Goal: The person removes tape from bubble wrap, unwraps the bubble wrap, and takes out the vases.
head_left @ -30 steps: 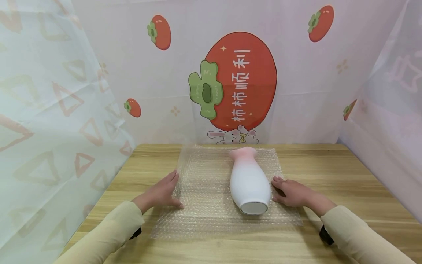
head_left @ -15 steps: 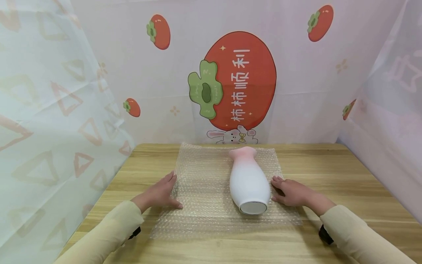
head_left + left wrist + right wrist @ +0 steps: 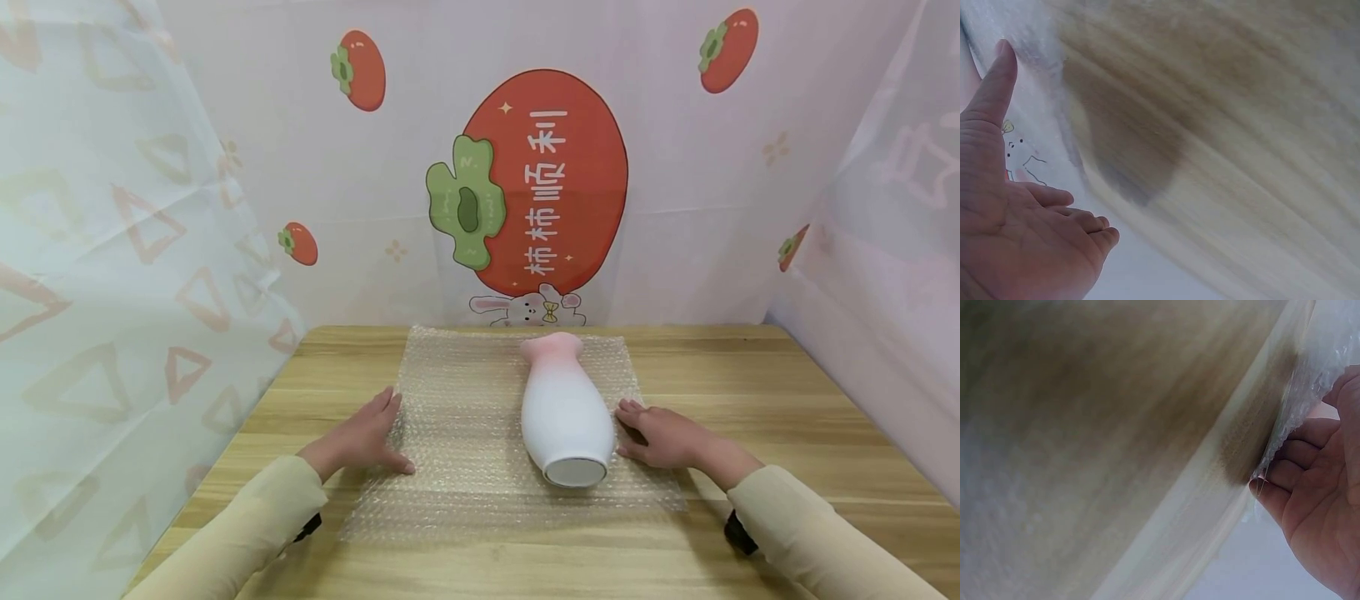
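Observation:
A white vase point(image 3: 566, 412) with a pink neck lies on its side on a sheet of clear bubble wrap point(image 3: 461, 417), its base toward me and its mouth away. My left hand point(image 3: 363, 437) rests at the sheet's left edge, thumb and fingers spread; the left wrist view shows nothing held in that palm. At the vase's right side, over the right part of the sheet, is my right hand point(image 3: 663, 437), fingertips close to the vase. Whether they touch it I cannot tell. In the right wrist view its fingers bend slightly against the wrap's edge point(image 3: 1300, 394), thumb apart.
Everything lies on a wood-grain table point(image 3: 750, 400). A white cloth backdrop point(image 3: 697, 250) with printed red persimmons hangs behind it. Pale cloth sheets also hang at the left point(image 3: 97, 333) and right point(image 3: 892, 275) sides.
The far left corner of the bubble wrap, blurred a second ago, now lies still. My left hand has shifted very slightly left. Vase and right hand stay in place.

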{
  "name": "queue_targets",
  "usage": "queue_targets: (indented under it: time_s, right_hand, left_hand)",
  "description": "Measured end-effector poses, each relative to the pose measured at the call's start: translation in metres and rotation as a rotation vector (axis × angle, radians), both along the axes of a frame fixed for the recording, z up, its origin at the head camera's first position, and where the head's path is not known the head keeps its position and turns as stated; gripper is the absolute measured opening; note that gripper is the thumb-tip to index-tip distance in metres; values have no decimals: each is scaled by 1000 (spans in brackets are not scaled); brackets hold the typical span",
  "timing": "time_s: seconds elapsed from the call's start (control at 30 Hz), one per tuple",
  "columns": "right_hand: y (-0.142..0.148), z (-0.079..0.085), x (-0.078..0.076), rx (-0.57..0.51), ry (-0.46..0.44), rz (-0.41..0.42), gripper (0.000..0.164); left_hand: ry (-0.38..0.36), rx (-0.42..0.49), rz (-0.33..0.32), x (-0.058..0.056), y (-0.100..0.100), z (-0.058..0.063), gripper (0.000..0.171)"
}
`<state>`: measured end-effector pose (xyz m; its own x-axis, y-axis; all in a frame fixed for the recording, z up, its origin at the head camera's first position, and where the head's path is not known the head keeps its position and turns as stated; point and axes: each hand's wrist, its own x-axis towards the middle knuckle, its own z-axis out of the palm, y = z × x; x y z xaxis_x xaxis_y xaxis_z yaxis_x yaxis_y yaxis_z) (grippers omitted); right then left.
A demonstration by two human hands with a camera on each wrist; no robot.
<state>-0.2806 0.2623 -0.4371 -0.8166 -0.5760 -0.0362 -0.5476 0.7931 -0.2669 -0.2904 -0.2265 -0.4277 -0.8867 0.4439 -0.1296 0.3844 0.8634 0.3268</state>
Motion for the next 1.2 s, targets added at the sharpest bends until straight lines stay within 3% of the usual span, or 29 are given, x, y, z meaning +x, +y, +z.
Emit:
queue_targets:
  time_s: [0.33,0.53,0.93,1.2]
  right_hand:
    - [0,-1,0,2,22,8,63]
    - [0,0,0,4,16,4,63]
    - [1,-1,0,-5,6,5,63]
    - [1,0,-1,2,5,1,63]
  left_hand:
    - [40,-23,-70,-3,5,8,121]
    - [20,-27,-108,-5,8,5,118]
    - [-79,-57,-94,-4,10,2,116]
    - [-75,-52,-112,-10,10,6,111]
